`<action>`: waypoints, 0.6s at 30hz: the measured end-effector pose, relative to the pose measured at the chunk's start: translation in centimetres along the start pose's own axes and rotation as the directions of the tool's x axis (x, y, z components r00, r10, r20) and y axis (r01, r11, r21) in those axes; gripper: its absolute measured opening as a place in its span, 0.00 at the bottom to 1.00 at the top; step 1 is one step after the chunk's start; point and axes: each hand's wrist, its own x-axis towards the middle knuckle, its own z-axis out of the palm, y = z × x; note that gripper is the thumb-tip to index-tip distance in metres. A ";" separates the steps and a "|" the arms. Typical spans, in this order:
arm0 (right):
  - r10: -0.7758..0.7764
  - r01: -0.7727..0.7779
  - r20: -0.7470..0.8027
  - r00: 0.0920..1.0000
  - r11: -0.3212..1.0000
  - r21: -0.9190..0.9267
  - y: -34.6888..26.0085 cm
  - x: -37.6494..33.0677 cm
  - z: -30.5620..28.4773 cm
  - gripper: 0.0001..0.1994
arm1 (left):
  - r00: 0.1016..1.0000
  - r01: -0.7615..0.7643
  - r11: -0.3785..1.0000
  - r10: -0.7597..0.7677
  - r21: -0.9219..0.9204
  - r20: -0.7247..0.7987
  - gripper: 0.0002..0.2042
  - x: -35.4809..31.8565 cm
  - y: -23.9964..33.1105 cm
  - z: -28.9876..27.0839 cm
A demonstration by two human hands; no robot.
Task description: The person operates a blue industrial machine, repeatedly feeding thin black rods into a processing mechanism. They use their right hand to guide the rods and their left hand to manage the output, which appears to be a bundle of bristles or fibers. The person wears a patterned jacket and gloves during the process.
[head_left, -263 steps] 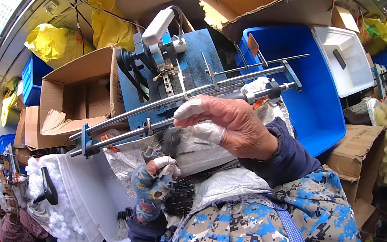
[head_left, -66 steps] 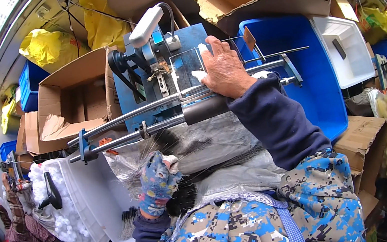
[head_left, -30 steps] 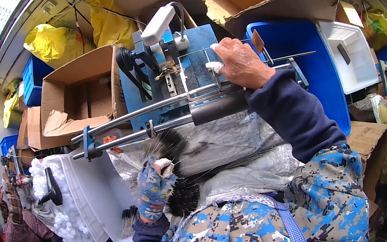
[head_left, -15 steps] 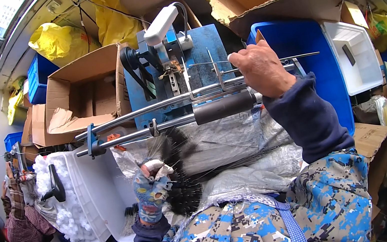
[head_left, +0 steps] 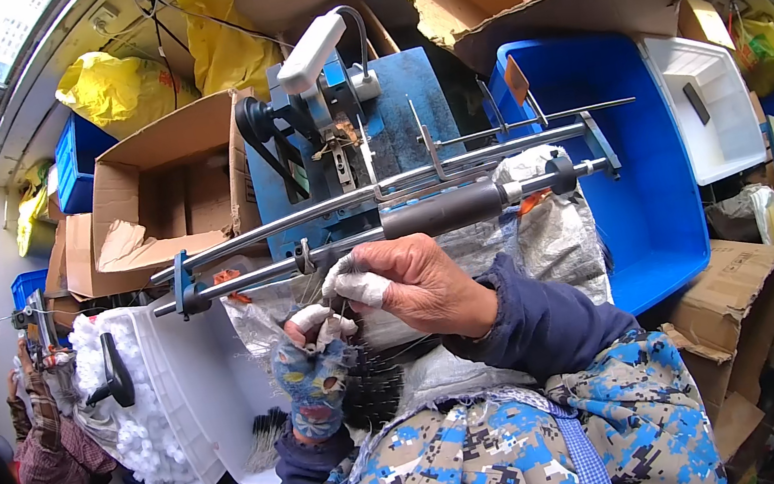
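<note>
My left hand, in a blue patterned fingerless glove with white-wrapped fingertips, is closed over my lap. What it pinches is too fine to make out. Close beside it, my right hand is also closed, thumb and wrapped fingers pressed together, with anything between them hidden. Dark bristly strands lie below both hands on a silvery-white sheet. Just beyond my hands runs a metal rail with a dark grey roller, in front of a blue machine. An upright bent wire guide stands behind the rail.
A large blue bin and a white bin stand at right. Cardboard boxes are at left, far right and near right. White fluffy brushes fill a tub at left, beneath a black object. Other people work at both edges.
My right hand has come down and left from the rods at the machine's right to beside my left hand. The brown-flapped piece on the rod is now uncovered. My left hand stays nearly in place.
</note>
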 end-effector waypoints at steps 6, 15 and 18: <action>-0.178 0.201 -0.177 0.968 0.971 0.127 -4.4 0.1 -3.6 0.11 | 0.987 0.148 0.989 -0.148 -0.010 -0.063 0.08 0.2 -1.4 -1.0; -0.170 0.040 0.070 0.983 -0.174 -0.984 -2.4 8.4 -10.0 0.06 | 0.996 0.086 0.988 -0.084 0.130 -0.020 0.07 -0.2 -2.4 -1.5; -0.159 -0.044 -0.009 0.987 -0.220 -0.975 1.1 10.2 -12.0 0.06 | 0.995 -0.084 0.969 0.068 0.234 0.078 0.08 0.1 -3.0 -1.7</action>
